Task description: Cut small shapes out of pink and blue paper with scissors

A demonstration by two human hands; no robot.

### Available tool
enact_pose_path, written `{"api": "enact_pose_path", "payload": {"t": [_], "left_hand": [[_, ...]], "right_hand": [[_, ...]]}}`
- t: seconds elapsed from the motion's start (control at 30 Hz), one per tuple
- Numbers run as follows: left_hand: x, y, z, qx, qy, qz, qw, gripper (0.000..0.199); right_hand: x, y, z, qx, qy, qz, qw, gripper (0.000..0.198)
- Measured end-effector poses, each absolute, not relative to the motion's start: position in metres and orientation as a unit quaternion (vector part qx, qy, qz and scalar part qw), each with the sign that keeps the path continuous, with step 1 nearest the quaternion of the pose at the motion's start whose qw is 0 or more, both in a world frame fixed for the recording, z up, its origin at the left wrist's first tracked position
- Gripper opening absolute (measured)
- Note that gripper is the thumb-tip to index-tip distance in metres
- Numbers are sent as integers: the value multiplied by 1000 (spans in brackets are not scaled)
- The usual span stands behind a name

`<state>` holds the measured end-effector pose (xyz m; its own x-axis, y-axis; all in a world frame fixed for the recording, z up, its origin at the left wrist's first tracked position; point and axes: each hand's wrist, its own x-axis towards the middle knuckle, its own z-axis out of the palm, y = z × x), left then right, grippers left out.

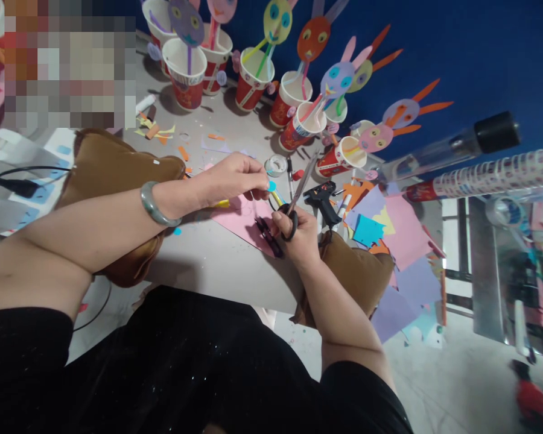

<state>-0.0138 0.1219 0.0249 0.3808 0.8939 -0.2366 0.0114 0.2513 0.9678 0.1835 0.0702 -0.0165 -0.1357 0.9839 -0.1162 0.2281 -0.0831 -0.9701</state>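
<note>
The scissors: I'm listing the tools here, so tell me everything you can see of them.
The scissors have long, metallic-looking grey blades and black, plastic-looking handles. The right hand holds them by the handles, blades pointing forward and slightly right, tips seen beside a red cup. Whether the blades are parted is hard to tell.

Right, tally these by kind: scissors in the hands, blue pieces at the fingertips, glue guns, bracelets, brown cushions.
Scissors in the right hand: 1
Blue piece at the left hand: 1
Glue gun: 1
Bracelet: 1
Brown cushions: 2
Total: 6
</note>
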Motion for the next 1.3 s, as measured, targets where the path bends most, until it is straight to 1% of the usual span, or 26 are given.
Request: {"api": "enact_pose_path", "payload": {"t": [0.13,0.3,0.43,0.5,0.57,0.63,0.7,0.87,0.93,1.03,1.1,1.2,1.3], "left_hand": [[-16,122,21,553,431,292,651,18],[-16,123,21,558,441,289,640,17],[-22,127,25,588,434,263,630,14],[-30,130,27,633,403,202,629,13],[-39,134,27,686,379,87,615,12],[-47,138,26,729,370,-44,574,16],[-53,139,26,745,369,-136,539,22],[-53,130,30,733,400,-230,500,36],[-49,125,33,705,439,-239,503,38],[-44,119,31,623,539,-208,527,43],[-43,115,27,590,577,-189,532,45],[-45,111,20,590,583,-182,528,43],[-48,107,20,637,553,-228,486,38]], "right_hand": [[186,70,-21,-527,-550,518,388,44],[186,70,-23,-501,-565,534,381,46],[187,70,-25,-515,-563,529,373,44],[188,71,-27,-516,-566,520,378,41],[188,71,-28,-513,-578,508,380,40],[187,72,-28,-514,-591,494,378,40],[184,72,-25,-516,-602,482,373,39],[180,69,-20,-523,-604,479,363,32],[180,69,-21,-529,-605,474,360,29],[181,70,-24,-528,-608,467,366,29],[182,71,-28,-519,-610,467,374,31],[182,72,-35,-507,-617,465,382,33],[181,72,-38,-506,-622,459,384,32]]}}
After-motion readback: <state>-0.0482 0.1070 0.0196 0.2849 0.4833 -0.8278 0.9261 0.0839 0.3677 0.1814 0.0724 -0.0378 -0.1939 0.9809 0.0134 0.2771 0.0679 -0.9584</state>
